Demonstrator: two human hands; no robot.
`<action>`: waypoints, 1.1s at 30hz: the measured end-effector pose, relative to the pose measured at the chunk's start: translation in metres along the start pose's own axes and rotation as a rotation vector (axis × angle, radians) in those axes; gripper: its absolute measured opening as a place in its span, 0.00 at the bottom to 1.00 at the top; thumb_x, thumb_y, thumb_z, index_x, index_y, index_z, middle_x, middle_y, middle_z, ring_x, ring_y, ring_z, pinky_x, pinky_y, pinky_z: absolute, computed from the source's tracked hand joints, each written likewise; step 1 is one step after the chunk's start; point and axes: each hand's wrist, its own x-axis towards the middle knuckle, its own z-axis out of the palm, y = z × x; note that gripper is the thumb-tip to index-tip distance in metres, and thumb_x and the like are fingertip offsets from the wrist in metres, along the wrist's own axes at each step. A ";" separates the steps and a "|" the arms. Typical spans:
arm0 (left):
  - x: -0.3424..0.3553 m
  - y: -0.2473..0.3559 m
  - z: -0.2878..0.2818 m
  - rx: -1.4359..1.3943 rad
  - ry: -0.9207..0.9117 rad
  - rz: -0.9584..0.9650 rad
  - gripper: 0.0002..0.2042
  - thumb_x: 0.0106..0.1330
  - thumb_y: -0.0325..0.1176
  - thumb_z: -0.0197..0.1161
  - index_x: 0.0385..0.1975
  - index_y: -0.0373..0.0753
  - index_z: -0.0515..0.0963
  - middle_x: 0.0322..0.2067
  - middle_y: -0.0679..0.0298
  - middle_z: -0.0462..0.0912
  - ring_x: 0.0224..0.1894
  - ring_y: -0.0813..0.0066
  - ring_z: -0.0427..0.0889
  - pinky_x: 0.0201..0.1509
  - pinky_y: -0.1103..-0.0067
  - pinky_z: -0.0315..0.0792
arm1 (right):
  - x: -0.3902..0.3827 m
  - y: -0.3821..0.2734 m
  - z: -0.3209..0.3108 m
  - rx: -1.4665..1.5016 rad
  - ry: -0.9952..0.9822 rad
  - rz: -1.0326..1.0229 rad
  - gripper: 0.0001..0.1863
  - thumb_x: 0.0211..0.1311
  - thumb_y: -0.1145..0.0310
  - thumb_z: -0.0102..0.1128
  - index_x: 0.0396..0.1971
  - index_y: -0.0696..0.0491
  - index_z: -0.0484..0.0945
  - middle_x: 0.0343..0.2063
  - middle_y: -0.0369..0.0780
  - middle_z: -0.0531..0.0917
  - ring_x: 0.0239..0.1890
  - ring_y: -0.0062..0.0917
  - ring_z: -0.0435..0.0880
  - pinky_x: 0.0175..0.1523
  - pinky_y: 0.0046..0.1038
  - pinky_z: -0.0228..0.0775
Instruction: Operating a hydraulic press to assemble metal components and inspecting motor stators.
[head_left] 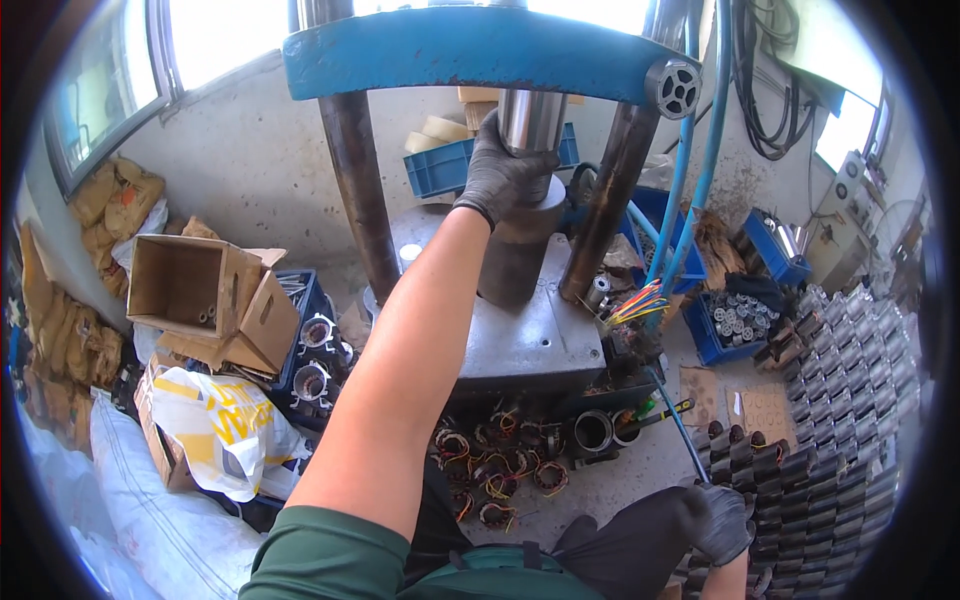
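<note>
My left hand (500, 172), in a dark glove, reaches up into a blue press. Its thumb lies along a shiny metal cylinder (531, 122) hanging under the crossbeam (480, 48). The fingers curl across just below that cylinder, around a part they mostly hide. Under the hand, a dark, thick metal cylinder (515, 255) stands upright on the press's steel table (545, 345). Low on the right, my gloved right hand (718, 525) is closed on the end of a thin blue lever rod (680, 425), which slopes up toward the press.
Wired motor stators (495, 470) lie on the floor below the press. Rows of dark metal housings (830, 430) stack up at the right, near blue crates of metal parts (735, 325). Cardboard boxes (190, 285) and a plastic bag (225, 430) stand left. Two press columns (360, 200) flank the work.
</note>
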 end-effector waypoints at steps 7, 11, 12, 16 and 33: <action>0.004 -0.007 -0.010 -0.092 -0.031 -0.062 0.56 0.47 0.45 0.93 0.74 0.35 0.64 0.63 0.54 0.81 0.65 0.62 0.80 0.72 0.70 0.73 | 0.004 -0.005 -0.003 -0.001 0.000 0.051 0.08 0.58 0.63 0.72 0.30 0.51 0.87 0.27 0.47 0.85 0.33 0.48 0.87 0.40 0.49 0.79; 0.001 -0.004 -0.012 -0.035 -0.064 -0.050 0.50 0.57 0.56 0.86 0.72 0.33 0.66 0.59 0.55 0.83 0.61 0.65 0.81 0.70 0.70 0.74 | 0.005 -0.006 -0.003 -0.039 0.043 0.017 0.09 0.58 0.63 0.72 0.27 0.52 0.84 0.25 0.47 0.84 0.31 0.49 0.86 0.38 0.49 0.78; 0.001 -0.003 -0.012 -0.019 -0.059 -0.064 0.50 0.57 0.56 0.86 0.72 0.33 0.66 0.59 0.54 0.83 0.61 0.65 0.82 0.70 0.70 0.74 | 0.006 -0.006 -0.004 -0.046 0.037 0.012 0.10 0.58 0.63 0.71 0.26 0.52 0.82 0.25 0.47 0.83 0.31 0.48 0.87 0.38 0.49 0.78; 0.001 0.000 -0.012 -0.028 -0.032 -0.128 0.51 0.52 0.51 0.91 0.71 0.34 0.68 0.58 0.53 0.85 0.59 0.63 0.84 0.69 0.70 0.76 | 0.009 -0.004 -0.011 -0.024 0.029 -0.012 0.11 0.58 0.62 0.71 0.26 0.53 0.80 0.24 0.47 0.83 0.30 0.48 0.87 0.37 0.49 0.78; -0.003 0.006 -0.012 0.037 -0.030 -0.166 0.47 0.55 0.52 0.89 0.67 0.31 0.70 0.56 0.50 0.86 0.57 0.61 0.86 0.65 0.69 0.79 | 0.036 0.008 -0.054 0.062 0.002 -0.089 0.13 0.59 0.68 0.71 0.43 0.53 0.89 0.35 0.46 0.90 0.39 0.46 0.91 0.47 0.44 0.84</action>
